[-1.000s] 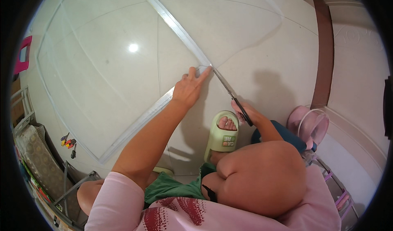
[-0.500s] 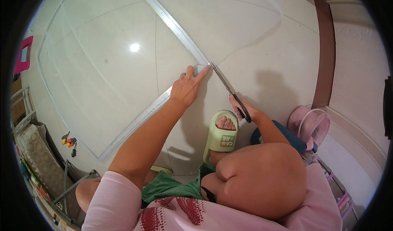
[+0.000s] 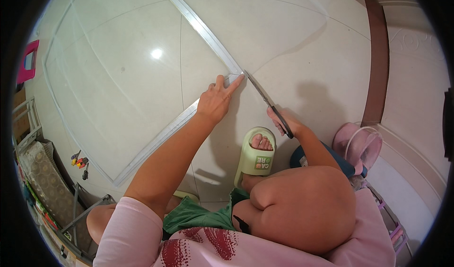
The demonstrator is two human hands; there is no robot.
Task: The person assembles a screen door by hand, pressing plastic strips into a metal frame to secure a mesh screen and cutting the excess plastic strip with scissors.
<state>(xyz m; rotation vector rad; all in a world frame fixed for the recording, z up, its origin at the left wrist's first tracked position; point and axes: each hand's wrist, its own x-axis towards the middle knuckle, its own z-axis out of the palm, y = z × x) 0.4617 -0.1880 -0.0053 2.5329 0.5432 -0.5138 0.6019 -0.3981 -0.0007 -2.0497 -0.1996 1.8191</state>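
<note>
A white-silver screen frame (image 3: 201, 28) with thin, see-through mesh (image 3: 113, 92) lies on the tiled floor. My left hand (image 3: 215, 99) rests on the frame near its corner, fingers spread, the index finger stretched to the corner itself. In my right hand (image 3: 286, 121) is a pair of scissors (image 3: 259, 91) with black handles and long metal blades. Its tips touch or nearly touch the frame corner, just beyond my left fingertip. Whether any mesh lies between the blades cannot be made out. Loose mesh (image 3: 302, 40) spreads past the frame's right side.
My foot in a light green slipper (image 3: 255, 158) is near the scissors. Several small tools (image 3: 81, 163) lie left of the frame. A pink bucket (image 3: 357, 144) and a dark blue container (image 3: 326, 156) stand at the right. Folded furniture (image 3: 40, 167) lines the left side.
The scissors' handles and my right hand have shifted slightly to the right, and the handles look closer together. My left hand stays on the corner.
</note>
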